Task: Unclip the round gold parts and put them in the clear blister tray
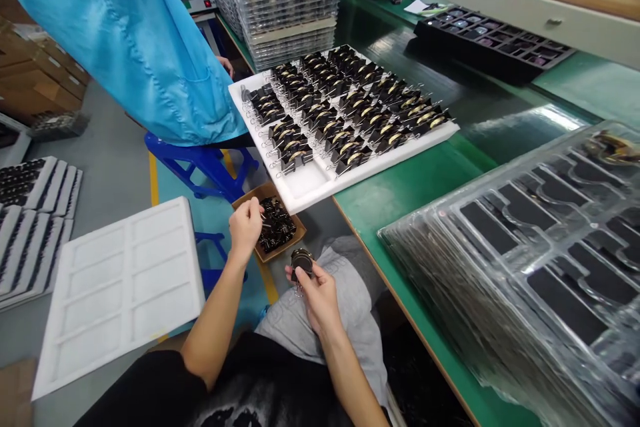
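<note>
Hands low over lap. Left hand (246,225) pinches a small black clip at the brown box (271,223) of clips. Right hand (318,295) grips a round dark part (302,260), at 4 o'clock from the box. White tray (320,183) of clipped parts on green surface (400,193), 12 o'clock.

- We see our own two arms bare from the short sleeves down, with no gloves, rings or watch on the left hand (245,225) or the right hand (316,295).
- We wear a black short-sleeved T-shirt (220,390) with a faint grey print across the front.
- Our legs are covered by light grey trousers (345,307), loose and creased at the knee.
</note>
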Available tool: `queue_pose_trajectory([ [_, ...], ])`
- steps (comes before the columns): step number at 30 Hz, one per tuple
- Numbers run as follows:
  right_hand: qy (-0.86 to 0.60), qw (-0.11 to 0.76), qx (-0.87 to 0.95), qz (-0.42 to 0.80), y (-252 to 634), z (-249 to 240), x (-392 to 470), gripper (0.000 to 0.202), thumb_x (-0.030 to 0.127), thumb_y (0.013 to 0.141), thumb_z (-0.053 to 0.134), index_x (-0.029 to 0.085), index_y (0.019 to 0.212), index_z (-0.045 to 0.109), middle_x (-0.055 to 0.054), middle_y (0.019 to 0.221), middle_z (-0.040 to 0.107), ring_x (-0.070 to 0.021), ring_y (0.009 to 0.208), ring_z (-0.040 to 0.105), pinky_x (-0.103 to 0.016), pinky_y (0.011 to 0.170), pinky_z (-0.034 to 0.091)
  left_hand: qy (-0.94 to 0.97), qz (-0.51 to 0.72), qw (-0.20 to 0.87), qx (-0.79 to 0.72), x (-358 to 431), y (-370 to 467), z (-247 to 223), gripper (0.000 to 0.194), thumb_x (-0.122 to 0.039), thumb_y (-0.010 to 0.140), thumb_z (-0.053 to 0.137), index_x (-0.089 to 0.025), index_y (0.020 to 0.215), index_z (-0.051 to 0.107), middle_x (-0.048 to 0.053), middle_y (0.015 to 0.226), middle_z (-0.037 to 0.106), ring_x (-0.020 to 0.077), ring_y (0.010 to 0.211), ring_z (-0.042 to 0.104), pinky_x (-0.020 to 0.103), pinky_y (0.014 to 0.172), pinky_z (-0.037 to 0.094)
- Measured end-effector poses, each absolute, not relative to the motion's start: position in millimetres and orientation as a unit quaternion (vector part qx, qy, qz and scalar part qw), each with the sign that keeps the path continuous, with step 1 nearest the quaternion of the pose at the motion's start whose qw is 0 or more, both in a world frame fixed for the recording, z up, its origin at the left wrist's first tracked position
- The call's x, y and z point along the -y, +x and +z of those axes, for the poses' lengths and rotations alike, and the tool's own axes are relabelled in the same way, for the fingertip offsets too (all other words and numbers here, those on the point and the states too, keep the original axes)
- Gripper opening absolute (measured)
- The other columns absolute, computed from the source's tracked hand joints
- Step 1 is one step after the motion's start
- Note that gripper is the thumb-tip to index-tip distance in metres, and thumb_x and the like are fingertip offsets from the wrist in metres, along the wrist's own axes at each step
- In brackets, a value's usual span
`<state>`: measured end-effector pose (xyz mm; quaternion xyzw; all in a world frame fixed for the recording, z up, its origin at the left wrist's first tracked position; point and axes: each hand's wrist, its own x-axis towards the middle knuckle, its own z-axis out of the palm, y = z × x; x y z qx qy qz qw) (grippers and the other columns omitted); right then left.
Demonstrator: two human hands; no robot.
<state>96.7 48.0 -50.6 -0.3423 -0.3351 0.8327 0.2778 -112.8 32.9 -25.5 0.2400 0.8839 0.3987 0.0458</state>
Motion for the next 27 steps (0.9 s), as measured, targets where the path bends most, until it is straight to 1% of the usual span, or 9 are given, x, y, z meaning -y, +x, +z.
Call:
queue_pose_trajectory([
  [3, -0.36, 0.294, 0.197, 0.863, 90.7, -49.4, -48.4, 0.032, 0.037, 0.073, 0.089, 0.018, 0.095, 0.076, -0.006, 0.101, 0.074, -0.0237, 0.093, 0.072, -0.039, 0.091, 0.056, 0.263, 0.334, 0.031, -0.905, -27.5, -111.9, -38.2, 0.045, -0.051, 0.098, 0.041, -0.017, 0.108, 0.068, 0.017, 0.109, 0.066, 0.0312, 0.109, 0.06, 0.042, 0.093, 0.045],
  [5, -0.374, 0.333, 0.156, 0.852, 82.9, -49.5, -47.6, 0.032, 0.038, 0.073, 0.089, 0.019, 0.095, 0.076, -0.004, 0.103, 0.075, -0.021, 0.096, 0.07, -0.034, 0.092, 0.054, 0.267, 0.395, 0.111, -0.872, -19.3, -86.3, -41.6, 0.053, -0.056, 0.101, 0.03, -0.017, 0.106, 0.067, 0.015, 0.102, 0.069, 0.0275, 0.099, 0.064, 0.04, 0.089, 0.048],
  [7, -0.379, 0.382, 0.15, 0.829, 73.1, -50.1, -44.9, 0.03, 0.04, 0.075, 0.087, 0.021, 0.095, 0.076, -0.003, 0.102, 0.075, -0.0174, 0.096, 0.068, -0.029, 0.09, 0.053, 0.243, 0.467, 0.242, -0.815, -11.4, -50.4, -41.7, 0.064, -0.06, 0.102, 0.021, -0.017, 0.093, 0.067, 0.01, 0.085, 0.07, 0.0224, 0.081, 0.065, 0.035, 0.078, 0.051],
  [9, -0.376, 0.405, 0.154, 0.819, 64.5, -50.8, -40.5, 0.03, 0.042, 0.076, 0.086, 0.021, 0.096, 0.076, -0.003, 0.099, 0.076, -0.0172, 0.095, 0.067, -0.029, 0.09, 0.052, 0.203, 0.51, 0.314, -0.774, -8.0, -18.5, -41.3, 0.066, -0.064, 0.101, 0.023, -0.017, 0.085, 0.066, 0.007, 0.078, 0.069, 0.02, 0.074, 0.064, 0.031, 0.071, 0.049],
  [14, -0.363, 0.408, 0.245, 0.801, 60.9, -52.4, -34.1, 0.032, 0.042, 0.079, 0.082, 0.017, 0.1, 0.078, -0.008, 0.103, 0.075, -0.0237, 0.105, 0.066, -0.037, 0.098, 0.051, 0.131, 0.579, 0.257, -0.762, -17.3, -2.0, -49.8, 0.055, -0.064, 0.097, 0.043, -0.019, 0.066, 0.053, 0.001, 0.062, 0.055, 0.0145, 0.061, 0.05, 0.026, 0.058, 0.038],
  [17, -0.397, 0.432, 0.333, 0.738, 63.8, -53.2, -34.6, 0.03, 0.042, 0.084, 0.077, 0.015, 0.097, 0.079, -0.011, 0.111, 0.072, -0.024, 0.108, 0.063, -0.037, 0.1, 0.049, 0.178, 0.572, 0.229, -0.767, -20.2, -13.0, -56.0, 0.055, -0.061, 0.096, 0.044, -0.02, 0.06, 0.043, -0.002, 0.055, 0.042, 0.012, 0.054, 0.038, 0.026, 0.053, 0.029],
  [19, -0.42, 0.443, 0.342, 0.714, 64.1, -52.9, -35.0, 0.032, 0.043, 0.087, 0.074, 0.014, 0.1, 0.078, -0.011, 0.116, 0.07, -0.0239, 0.109, 0.063, -0.037, 0.1, 0.049, 0.202, 0.559, 0.201, -0.779, -18.1, -17.4, -58.7, 0.055, -0.058, 0.098, 0.041, -0.02, 0.058, 0.042, -0.002, 0.054, 0.04, 0.0121, 0.053, 0.036, 0.027, 0.052, 0.027],
  [23, -0.454, 0.478, 0.251, 0.708, 66.9, -49.9, -41.0, 0.037, 0.051, 0.086, 0.073, 0.017, 0.101, 0.076, -0.008, 0.109, 0.072, -0.0222, 0.107, 0.063, -0.034, 0.097, 0.048, 0.209, 0.486, 0.162, -0.833, -8.2, -37.5, -67.1, 0.057, -0.057, 0.101, 0.028, -0.021, 0.061, 0.047, 0.0, 0.054, 0.045, 0.0154, 0.054, 0.045, 0.028, 0.056, 0.032],
  [27, -0.414, 0.418, 0.155, 0.794, 76.0, -47.1, -51.8, 0.037, 0.053, 0.078, 0.082, 0.021, 0.096, 0.077, -0.005, 0.105, 0.073, -0.0216, 0.107, 0.064, -0.031, 0.086, 0.051, 0.206, 0.41, 0.147, -0.876, -7.9, -89.4, -81.1, 0.054, -0.056, 0.099, 0.033, -0.02, 0.067, 0.057, 0.008, 0.065, 0.059, 0.0248, 0.072, 0.059, 0.034, 0.071, 0.041],
])
